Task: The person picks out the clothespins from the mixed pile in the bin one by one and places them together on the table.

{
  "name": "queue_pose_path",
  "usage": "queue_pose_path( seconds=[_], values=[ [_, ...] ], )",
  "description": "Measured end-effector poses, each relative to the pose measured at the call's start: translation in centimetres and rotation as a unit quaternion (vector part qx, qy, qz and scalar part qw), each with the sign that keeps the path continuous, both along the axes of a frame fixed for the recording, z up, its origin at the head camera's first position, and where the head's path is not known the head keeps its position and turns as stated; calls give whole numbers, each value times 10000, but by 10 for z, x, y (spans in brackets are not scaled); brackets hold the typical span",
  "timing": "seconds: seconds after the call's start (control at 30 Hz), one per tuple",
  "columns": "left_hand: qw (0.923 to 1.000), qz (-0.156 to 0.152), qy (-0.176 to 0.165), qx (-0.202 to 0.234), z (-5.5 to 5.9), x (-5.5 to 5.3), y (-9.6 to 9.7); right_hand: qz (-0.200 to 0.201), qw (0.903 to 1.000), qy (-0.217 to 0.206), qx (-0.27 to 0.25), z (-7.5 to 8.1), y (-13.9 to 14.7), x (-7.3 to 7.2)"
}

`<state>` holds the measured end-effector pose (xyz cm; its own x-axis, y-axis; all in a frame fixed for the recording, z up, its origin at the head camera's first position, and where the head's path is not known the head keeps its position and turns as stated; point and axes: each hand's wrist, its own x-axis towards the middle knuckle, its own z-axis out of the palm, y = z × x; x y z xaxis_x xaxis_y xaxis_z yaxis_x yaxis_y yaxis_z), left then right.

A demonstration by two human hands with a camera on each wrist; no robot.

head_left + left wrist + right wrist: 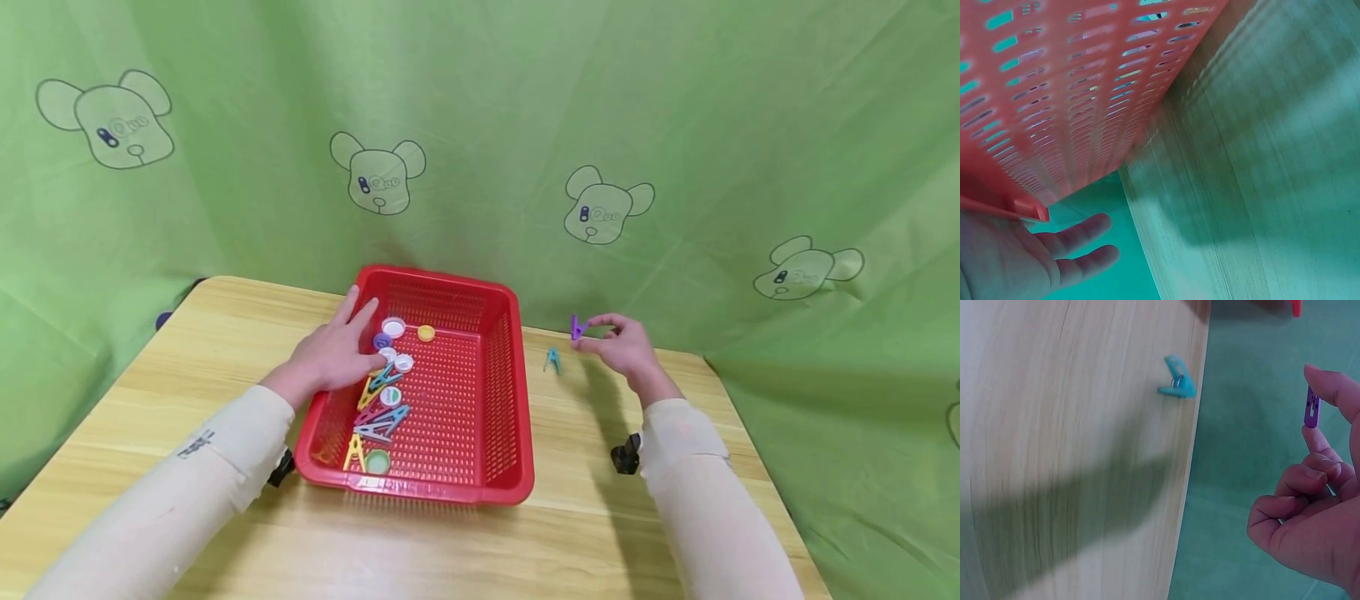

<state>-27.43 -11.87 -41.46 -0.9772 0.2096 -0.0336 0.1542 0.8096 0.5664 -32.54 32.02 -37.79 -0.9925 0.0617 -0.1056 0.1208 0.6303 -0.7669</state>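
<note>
My right hand [621,346] pinches a purple clothespin [576,327] between thumb and a fingertip, raised above the table's back edge. In the right wrist view the purple clothespin [1312,407] appears edge-on, the other fingers curled towards the palm. Lower and to its left, a teal clothespin [552,359] lies on the wood. My left hand [333,354] rests over the left rim of a red perforated basket [525,417], fingers extended, thumb reaching inside. Along the basket's left side lie several clothespins, such as a yellow one [355,452], and several bottle caps, including a green cap [377,462].
The basket stands on a light wooden table [570,533]. Behind it hangs a green curtain [480,100] with printed bear heads. Black devices are strapped near both wrists, the right one [626,454] plainly visible.
</note>
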Motion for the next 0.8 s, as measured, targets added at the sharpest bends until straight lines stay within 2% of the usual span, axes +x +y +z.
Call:
queue_pose_path(
  seconds=[0.3, 0.8],
  values=[
    [10000, 17, -5, 2, 1, 1, 0, -107, 9999, -110, -69, -7, 11, -5],
    [10000, 50, -31, -12, 0, 0, 1, -211, 9996, -173, -88, -38, 22, -11]
  ],
)
